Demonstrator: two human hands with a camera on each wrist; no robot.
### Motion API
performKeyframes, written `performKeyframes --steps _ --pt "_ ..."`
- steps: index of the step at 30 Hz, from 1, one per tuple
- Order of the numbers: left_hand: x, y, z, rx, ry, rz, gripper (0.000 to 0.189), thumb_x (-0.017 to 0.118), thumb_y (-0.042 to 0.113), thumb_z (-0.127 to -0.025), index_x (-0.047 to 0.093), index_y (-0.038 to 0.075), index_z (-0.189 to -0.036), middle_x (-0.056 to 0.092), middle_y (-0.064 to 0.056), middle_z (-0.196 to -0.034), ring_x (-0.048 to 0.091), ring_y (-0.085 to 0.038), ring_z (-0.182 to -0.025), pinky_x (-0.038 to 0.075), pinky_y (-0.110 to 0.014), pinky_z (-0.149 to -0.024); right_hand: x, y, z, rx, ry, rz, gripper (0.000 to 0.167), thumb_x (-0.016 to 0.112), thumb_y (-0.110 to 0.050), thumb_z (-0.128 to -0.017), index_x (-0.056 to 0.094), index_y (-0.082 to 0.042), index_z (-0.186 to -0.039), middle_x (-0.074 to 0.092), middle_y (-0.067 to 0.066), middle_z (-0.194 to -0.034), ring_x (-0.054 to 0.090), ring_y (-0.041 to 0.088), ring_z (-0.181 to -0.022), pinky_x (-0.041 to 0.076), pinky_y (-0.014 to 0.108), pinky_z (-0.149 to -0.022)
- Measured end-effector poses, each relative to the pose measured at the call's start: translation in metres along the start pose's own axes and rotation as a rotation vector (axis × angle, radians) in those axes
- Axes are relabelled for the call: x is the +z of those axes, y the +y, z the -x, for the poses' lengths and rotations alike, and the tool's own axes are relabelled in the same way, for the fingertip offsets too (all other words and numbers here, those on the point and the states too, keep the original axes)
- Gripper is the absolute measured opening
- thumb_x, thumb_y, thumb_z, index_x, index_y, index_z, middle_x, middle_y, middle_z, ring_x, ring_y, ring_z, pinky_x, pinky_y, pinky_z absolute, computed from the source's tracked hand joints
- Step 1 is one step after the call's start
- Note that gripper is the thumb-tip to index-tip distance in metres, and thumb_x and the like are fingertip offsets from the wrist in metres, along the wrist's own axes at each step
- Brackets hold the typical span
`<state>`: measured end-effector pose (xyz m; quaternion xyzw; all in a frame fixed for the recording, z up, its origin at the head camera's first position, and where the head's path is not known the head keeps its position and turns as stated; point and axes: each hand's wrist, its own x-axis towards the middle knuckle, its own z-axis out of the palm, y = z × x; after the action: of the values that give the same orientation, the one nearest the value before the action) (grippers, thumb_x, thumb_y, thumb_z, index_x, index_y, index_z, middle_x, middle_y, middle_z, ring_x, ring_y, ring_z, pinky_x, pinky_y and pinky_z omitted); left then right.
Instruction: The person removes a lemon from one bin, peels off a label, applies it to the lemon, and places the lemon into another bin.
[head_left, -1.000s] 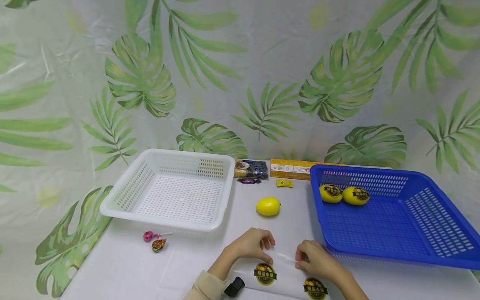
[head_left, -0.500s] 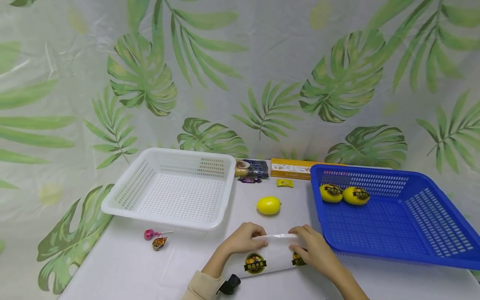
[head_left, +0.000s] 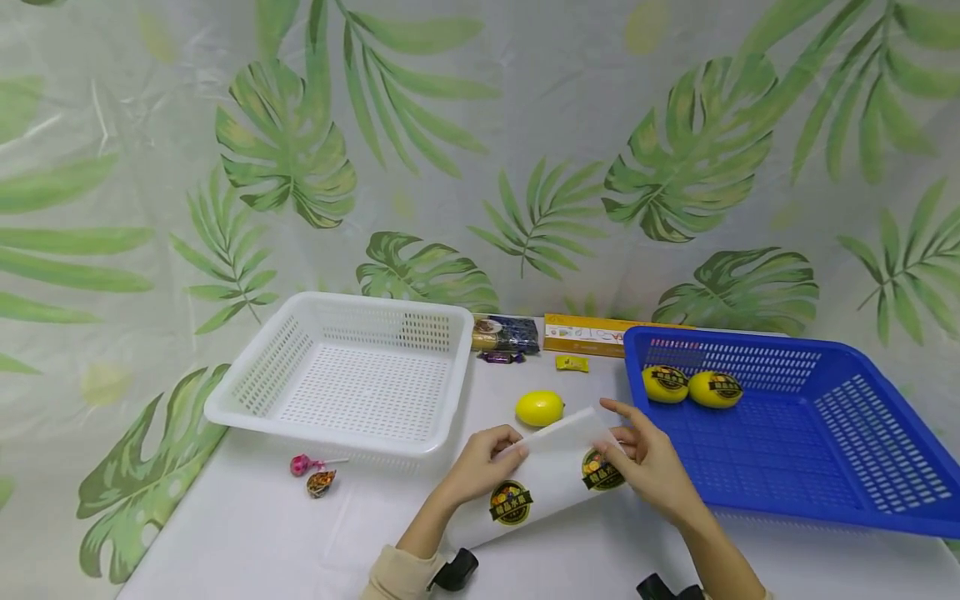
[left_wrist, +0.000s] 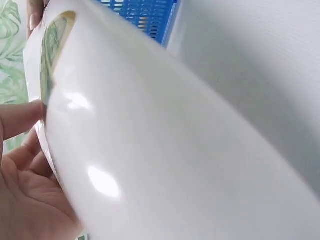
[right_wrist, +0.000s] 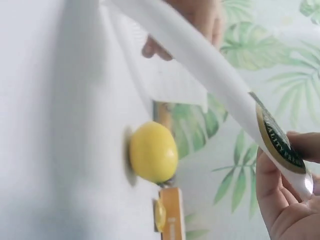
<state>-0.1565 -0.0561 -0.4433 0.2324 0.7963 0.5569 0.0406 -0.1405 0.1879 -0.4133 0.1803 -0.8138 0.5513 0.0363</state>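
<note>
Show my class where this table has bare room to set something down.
Bare: the tablecloth between the brownish candy and left sleeve; the strip between the blue basket and right forearm; inside the white basket. Crowded: the middle, where the left hand and right hand hold printed white plastic near the lemon; also the back, around the orange box.

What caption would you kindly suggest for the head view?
Left hand and right hand holding a white sheet with round labels, a yellow lemon just beyond.
</note>
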Motion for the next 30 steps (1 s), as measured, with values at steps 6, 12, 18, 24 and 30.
performKeyframes --steps 6,12,18,24,30 --pt "0.001 0.004 -0.002 0.018 0.078 -0.004 0.017 0.053 0.003 -0.091 0.062 -0.005 -0.102 0.066 -0.016 -0.078 0.053 -0.008 -0.066 0.046 -0.02 -0.063 -0.012 -0.004 -0.004 0.026 0.138 0.006 0.042 0.061 0.0 -0.089 0.047 0.006 -0.128 0.071 0.008 -0.085 0.066 0.004 -0.072 0.051 0.02 -0.06" --pt "0.005 -0.02 -0.004 -0.026 0.092 -0.01 0.019 0.058 0.016 -0.093 0.064 0.001 -0.103 0.068 -0.01 -0.075 0.054 -0.003 -0.06 0.046 -0.02 -0.056 -0.034 -0.01 -0.007 0.05 0.379 0.042 0.036 0.061 -0.002 -0.089 0.052 0.007 -0.123 0.065 -0.021 -0.081 0.064 -0.001 -0.072 0.05 0.013 -0.061" --pt "0.003 -0.022 -0.004 -0.057 0.122 0.378 0.031 0.062 0.011 -0.089 0.054 -0.007 -0.114 0.069 -0.017 -0.086 0.061 -0.006 -0.068 0.048 -0.02 -0.059 -0.051 -0.011 -0.011 0.092 0.668 -0.139 0.03 0.064 -0.001 -0.086 0.06 -0.001 -0.116 0.068 -0.017 -0.079 0.063 -0.001 -0.074 0.049 0.011 -0.062" --pt "0.008 -0.013 -0.005 -0.089 0.179 0.699 0.071 0.067 -0.001 -0.081 0.028 0.0 -0.141 0.065 -0.02 -0.102 0.066 -0.014 -0.087 0.053 -0.027 -0.077 -0.049 -0.011 -0.01 0.057 0.782 -0.292 0.028 0.066 0.004 -0.083 0.062 -0.007 -0.108 0.069 -0.01 -0.076 0.064 0.002 -0.069 0.049 0.011 -0.059" --pt "0.013 -0.009 -0.008 -0.087 0.32 0.585 0.074 0.068 -0.002 -0.08 0.029 0.008 -0.143 0.064 -0.012 -0.08 0.059 -0.007 -0.061 0.048 -0.02 -0.058 -0.043 -0.013 -0.009 0.12 0.668 -0.202 0.038 0.066 0.005 -0.083 0.056 0.001 -0.119 0.068 -0.013 -0.083 0.065 0.0 -0.069 0.05 0.013 -0.058"
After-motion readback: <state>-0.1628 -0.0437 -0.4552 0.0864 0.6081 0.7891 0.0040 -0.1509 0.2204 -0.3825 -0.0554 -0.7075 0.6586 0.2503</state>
